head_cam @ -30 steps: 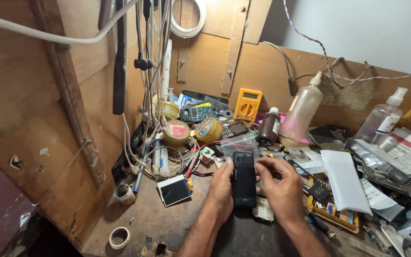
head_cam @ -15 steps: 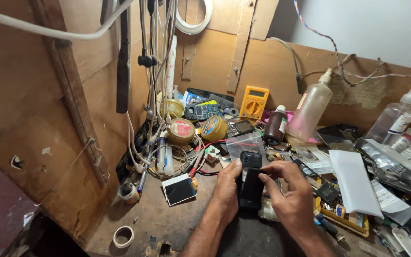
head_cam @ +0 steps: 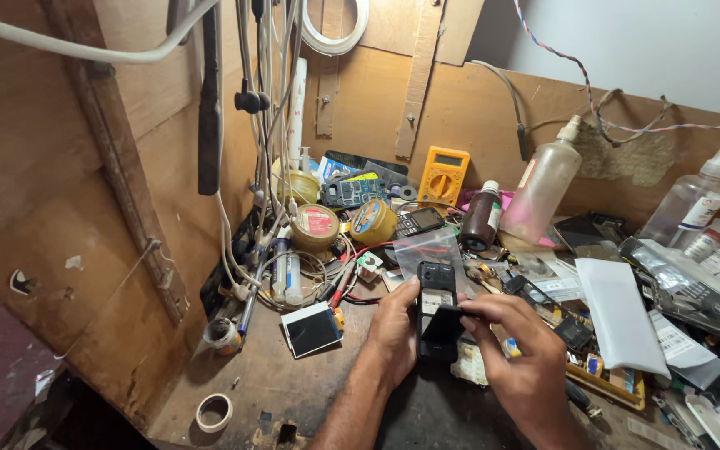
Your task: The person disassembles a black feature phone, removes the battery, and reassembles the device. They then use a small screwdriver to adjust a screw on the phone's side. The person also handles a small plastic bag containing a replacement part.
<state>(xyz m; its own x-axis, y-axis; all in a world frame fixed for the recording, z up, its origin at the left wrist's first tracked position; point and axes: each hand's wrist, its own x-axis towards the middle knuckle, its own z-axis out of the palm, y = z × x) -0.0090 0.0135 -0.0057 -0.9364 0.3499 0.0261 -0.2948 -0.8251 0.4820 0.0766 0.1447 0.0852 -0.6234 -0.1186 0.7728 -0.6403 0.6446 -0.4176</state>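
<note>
Head view, going left to right: roll of tape point(head_cam: 214, 412) down at the bench's front left corner, then a small loose display module point(head_cam: 312, 328) lying flat, and a mess of hanging cables point(head_cam: 264, 167) above it. Left hand point(head_cam: 393, 333) is wrapped around the side of a black phone point(head_cam: 435, 312), held upright over the middle of the bench. Right hand point(head_cam: 520, 358) is pinching a dark flat piece point(head_cam: 443, 325) against the phone's lower half. Looks like the back is partly open, since a light patch shows above that piece, so I'd say it's mid-job, not closed up. Further right: yellow multimeter point(head_cam: 442, 173), brown bottle point(head_cam: 480, 218), white sheet point(head_cam: 620, 315). Free room is tight, only the bare strip of wood near the tape and straight toward the body. Right side is packed to the edge.
</note>
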